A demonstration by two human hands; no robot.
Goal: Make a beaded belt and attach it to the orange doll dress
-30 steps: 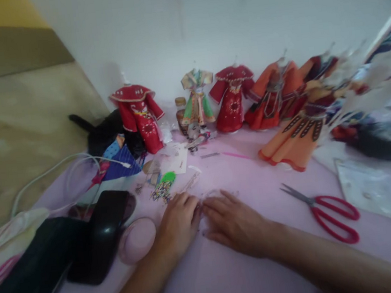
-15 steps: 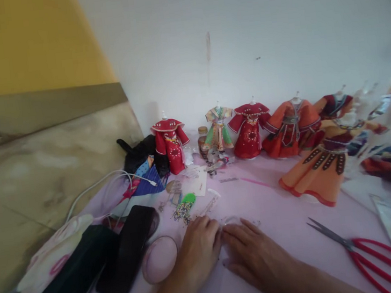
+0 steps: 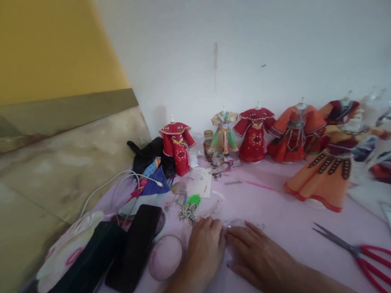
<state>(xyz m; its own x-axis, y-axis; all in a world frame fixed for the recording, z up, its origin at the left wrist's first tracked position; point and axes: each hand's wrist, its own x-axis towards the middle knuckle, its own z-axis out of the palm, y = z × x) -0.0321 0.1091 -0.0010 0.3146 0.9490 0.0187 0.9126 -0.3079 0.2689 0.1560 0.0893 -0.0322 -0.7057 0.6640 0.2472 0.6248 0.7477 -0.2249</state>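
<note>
My left hand (image 3: pixel 206 248) rests on the lilac tabletop with its fingers curled and pressed together. Whatever lies beneath its fingertips is hidden. Right beside it, fingertips almost meeting, my right hand (image 3: pixel 264 255) lies low with its fingers stretched out and the thumb apart. A small clear object (image 3: pixel 235 223), too blurred to name, shows just beyond the right fingertips. Close ahead of the left hand are a green scoop (image 3: pixel 194 199) and a scatter of small mixed beads (image 3: pixel 188 212). Left of that forearm sits a shallow round dish (image 3: pixel 165 258).
Red-handled scissors (image 3: pixel 357 250) lie at the right. A black phone (image 3: pixel 134 250) and a white cable (image 3: pixel 105 185) are at the left. Small dress forms, among them a red dress (image 3: pixel 256 135) and an orange dress (image 3: pixel 325 174), stand along the wall. A glass jar (image 3: pixel 208 147) is between them.
The view has shifted a little, so everything sits slightly further right and lower. Both hands keep nearly the same pose and place on the table.
</note>
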